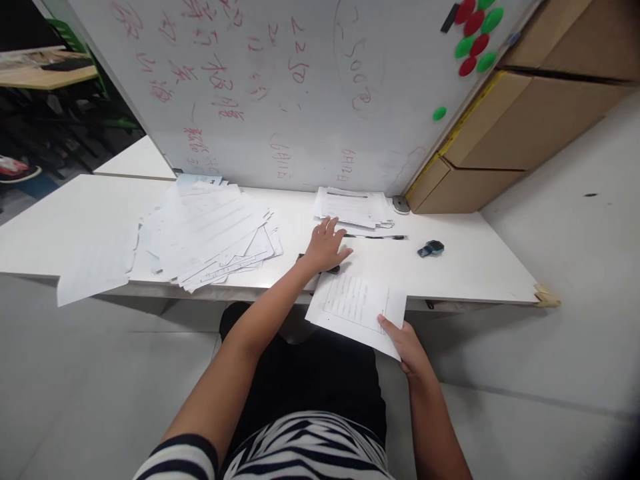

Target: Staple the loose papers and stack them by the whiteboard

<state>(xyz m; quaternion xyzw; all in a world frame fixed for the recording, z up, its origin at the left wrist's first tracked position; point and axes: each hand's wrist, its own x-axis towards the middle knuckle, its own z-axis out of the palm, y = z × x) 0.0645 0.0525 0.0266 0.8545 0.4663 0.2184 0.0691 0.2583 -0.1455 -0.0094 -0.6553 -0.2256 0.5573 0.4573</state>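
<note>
My right hand (403, 340) grips the lower right edge of a printed paper sheet (350, 300), thumb on top. The sheet is tilted and overlaps the desk's front edge. My left hand (327, 247) is over the desk with its fingers spread, holding nothing that I can see. Just beyond its fingertips lies a neat stack of papers (353, 205). A thin black-and-clear pen (377, 237) lies to the right of that hand. Partly hidden beneath the hand and wrist is a black object (333, 269) whose kind I cannot make out.
Loose papers (210, 227) are spread over the left of the white desk (475, 267), one sheet (100, 267) overhanging the front edge. A dark watch (431, 248) lies at right. Behind stand a whiteboard (310, 100) with round magnets (474, 23) and stacked cardboard boxes (540, 120).
</note>
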